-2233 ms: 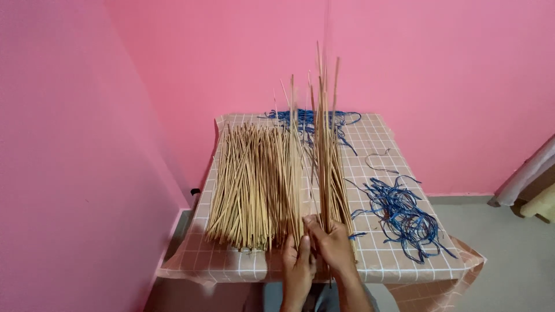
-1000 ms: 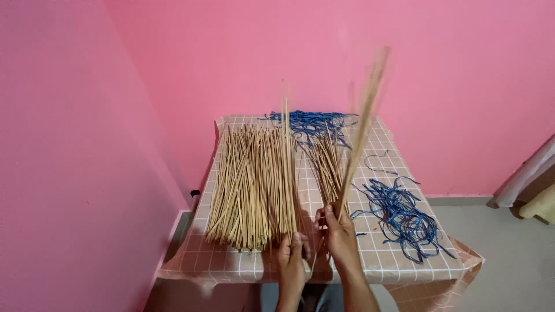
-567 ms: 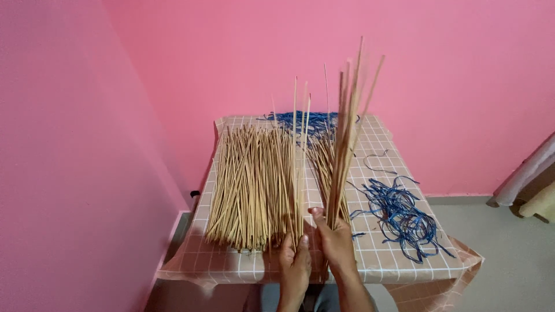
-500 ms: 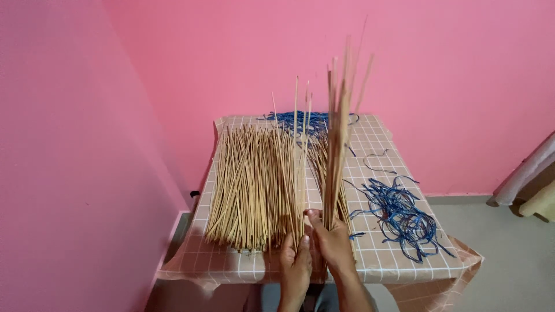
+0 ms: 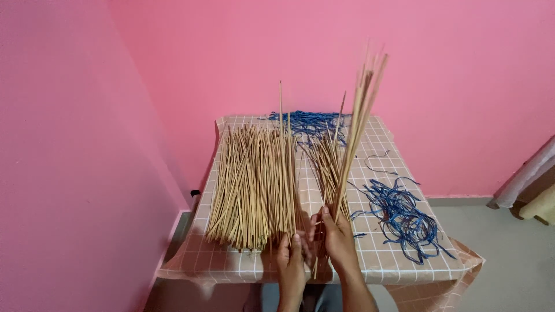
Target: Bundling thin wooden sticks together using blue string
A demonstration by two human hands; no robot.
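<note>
From the head camera, a table (image 5: 399, 263) under a checked cloth stands in a corner of pink walls (image 5: 69, 144). The right hand (image 5: 338, 240) is closed around the lower ends of a bunch of tan sticks (image 5: 354, 136), which rises steeply from the fist and leans to the right, its tips spreading a little in front of the far wall. The left hand (image 5: 291, 260) sits just beside the right one at the near edge of the table; its fingers are pinched on a few sticks (image 5: 284, 167) that stand nearly upright over the right edge of the big pile, one tip reaching higher than the others. The two hands are close together, and whether they touch cannot be told. The pile (image 5: 248, 185) of loose sticks lies lengthwise on the left half of the table, near ends roughly level, far ends toward the wall. A smaller heap (image 5: 325, 164) of sticks lies on the cloth between the pile and the raised bunch, partly behind the bunch. A tangle of blue cords (image 5: 402, 216) lies on the right side of the table, well apart from the hands, and more blue strands (image 5: 309, 121) lie along the far edge beyond the sticks. Grey floor (image 5: 509, 254) shows to the right.
</note>
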